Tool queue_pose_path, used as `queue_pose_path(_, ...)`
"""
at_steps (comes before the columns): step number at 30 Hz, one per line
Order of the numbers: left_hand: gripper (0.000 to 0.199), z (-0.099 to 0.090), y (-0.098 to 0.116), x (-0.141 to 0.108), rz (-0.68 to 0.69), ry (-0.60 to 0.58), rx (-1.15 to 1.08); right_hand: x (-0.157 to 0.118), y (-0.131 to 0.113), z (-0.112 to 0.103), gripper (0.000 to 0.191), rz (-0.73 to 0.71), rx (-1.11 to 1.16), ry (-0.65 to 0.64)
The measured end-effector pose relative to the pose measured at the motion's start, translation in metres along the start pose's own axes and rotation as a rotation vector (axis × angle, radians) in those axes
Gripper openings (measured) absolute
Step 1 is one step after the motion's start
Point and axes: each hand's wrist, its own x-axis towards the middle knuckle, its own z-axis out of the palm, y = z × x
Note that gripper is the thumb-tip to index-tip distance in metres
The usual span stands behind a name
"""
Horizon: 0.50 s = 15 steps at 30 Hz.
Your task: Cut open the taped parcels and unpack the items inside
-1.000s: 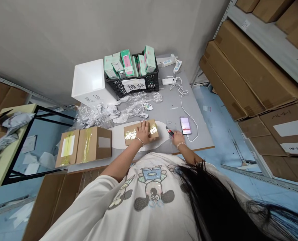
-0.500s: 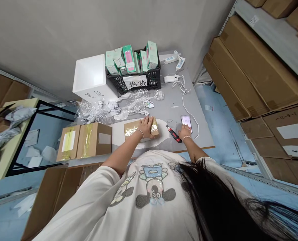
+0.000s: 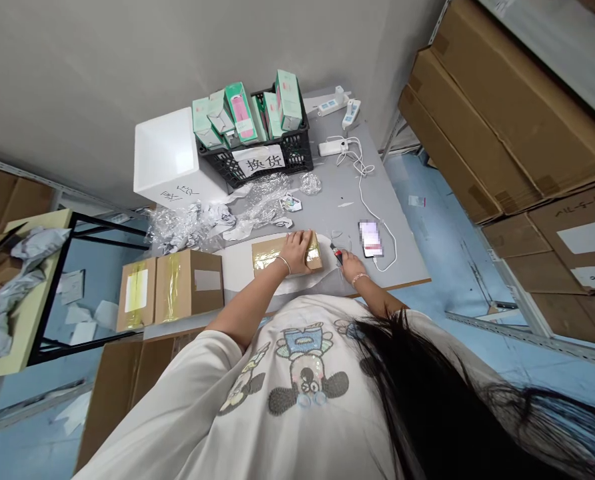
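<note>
A small taped cardboard box (image 3: 265, 255) lies on white sheeting near the table's front edge. My left hand (image 3: 296, 251) spans its top towards the right end, fingers over the far side and thumb on the near side, gripping it. Just right of the box, my right hand (image 3: 351, 267) is closed round a red and black utility knife (image 3: 336, 253). The knife's front end points away from me and to the left; my fingers cover most of its handle. A phone (image 3: 370, 239) with a lit screen lies right of this hand, joined to a white cable.
Two taped cartons (image 3: 177, 287) stand at the table's left front. Behind are crumpled bubble wrap (image 3: 262, 200), a white foam box (image 3: 167, 167) and a black crate (image 3: 297, 153) of green boxes. Power strips (image 3: 332, 147) lie back right. Large cartons (image 3: 477, 133) fill the right-hand shelving.
My right hand has left the phone, moved left and closed on the utility knife. My left hand stays on the box. The whole view has shifted slightly.
</note>
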Motion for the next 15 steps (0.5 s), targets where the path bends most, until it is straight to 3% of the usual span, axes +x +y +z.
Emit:
queue_pose_path(7,0.139,0.006,-0.004,0.000,-0.013,-0.019,0.002,0.004,0.007,-0.008,0.056,0.078,0.246,0.039)
queue_pose_path(12,0.135,0.008,-0.002,-0.001,-0.032,-0.029,0.030,0.002,0.010,-0.003,0.051,0.137,0.171,0.047)
queue_pose_path(15,0.136,-0.001,0.001,-0.001,-0.017,-0.019,0.008,0.000,0.010,-0.004,0.049,0.157,0.132,0.047)
